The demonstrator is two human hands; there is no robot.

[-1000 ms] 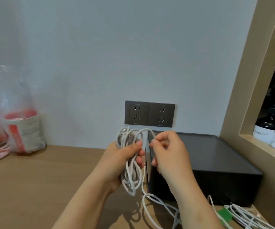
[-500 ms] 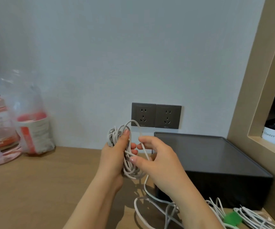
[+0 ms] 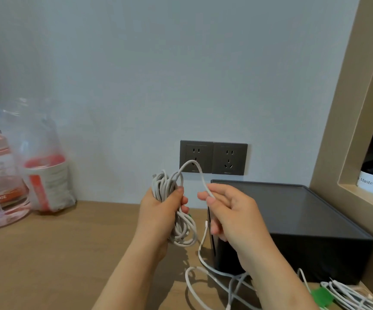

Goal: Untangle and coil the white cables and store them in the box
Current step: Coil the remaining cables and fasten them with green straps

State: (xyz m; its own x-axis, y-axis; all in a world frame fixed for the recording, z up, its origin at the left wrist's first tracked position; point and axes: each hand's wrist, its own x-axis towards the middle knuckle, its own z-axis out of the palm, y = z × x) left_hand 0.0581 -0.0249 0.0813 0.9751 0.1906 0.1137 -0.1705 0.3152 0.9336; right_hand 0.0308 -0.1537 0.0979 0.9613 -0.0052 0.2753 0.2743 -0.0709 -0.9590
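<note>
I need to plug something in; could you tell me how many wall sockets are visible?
2: the left socket on the wall behind the cable loop, the right socket touching its right side, above the box. None seem hidden.

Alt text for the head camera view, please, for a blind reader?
A left hand grips a coil of white cable while the right hand pinches its loose strand, beside a dark box on a wooden table.
</note>
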